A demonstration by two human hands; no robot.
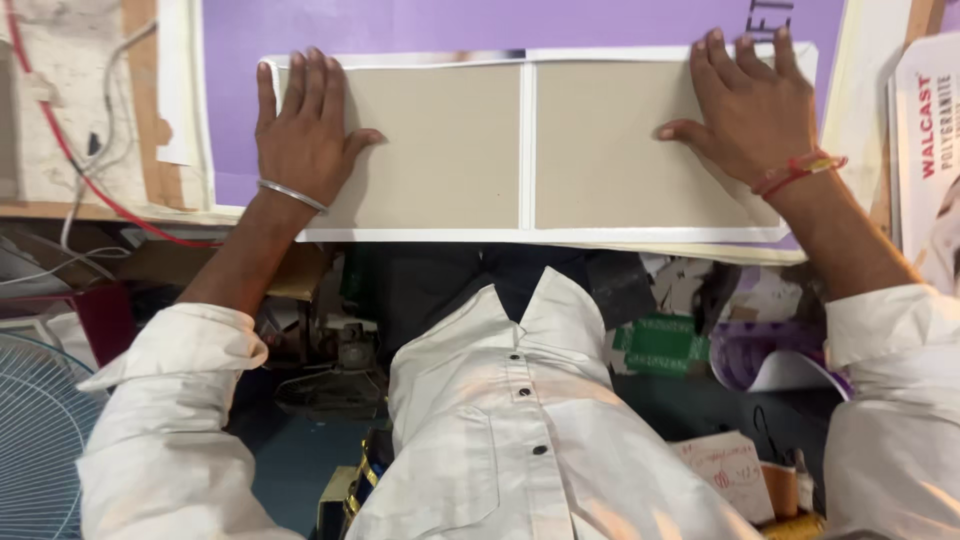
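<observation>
While both palms lie flat, two grey-brown cardboard panels sit side by side on a white paper sheet, approx. at the near edge of the bench: left cardboard panel and right cardboard panel, with one narrow white strip showing between them. Left hand is spread open, fingers together and pointing away, thumb out to the side, pressing the left panel's outer end; nothing pinched. One silver metal bangle circles that wrist. Right hand is likewise spread flat on the right panel's far outer corner, thumb reaching inward; one red thread band at the wrist. Under the white sheet lies one purple printed sheet, w/ a wooden bench edge at left.

Round about: red wire and white wire trail over the left bench end; one blue wire fan guard low at left; one green block among paper scraps below the bench; printed board leaning at right. White buttoned shirt fills the foreground, hiding much of the floor clutter.
</observation>
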